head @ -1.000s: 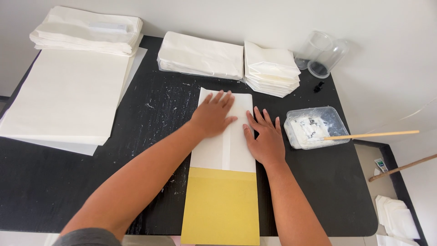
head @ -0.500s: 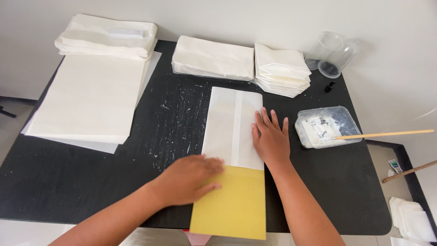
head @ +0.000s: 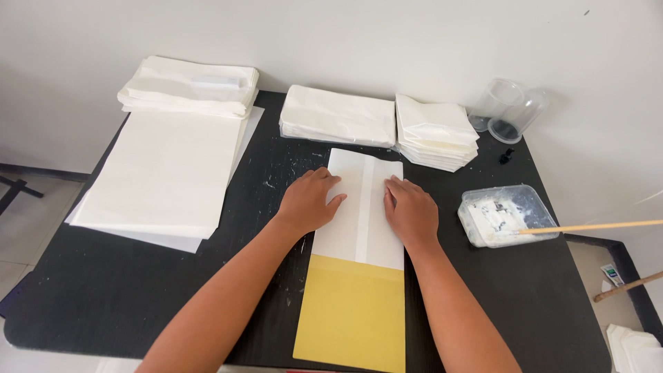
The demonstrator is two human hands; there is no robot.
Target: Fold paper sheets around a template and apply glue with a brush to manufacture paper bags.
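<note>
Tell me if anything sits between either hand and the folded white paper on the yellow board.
Nothing visible does. The left hand and right hand both rest flat on the folded white paper, one on each side of its centre seam, over the yellow board. The paste tub sits apart to the right.

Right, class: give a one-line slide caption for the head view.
Both hands, left and right, press folded white paper over a yellow sheet.
</note>
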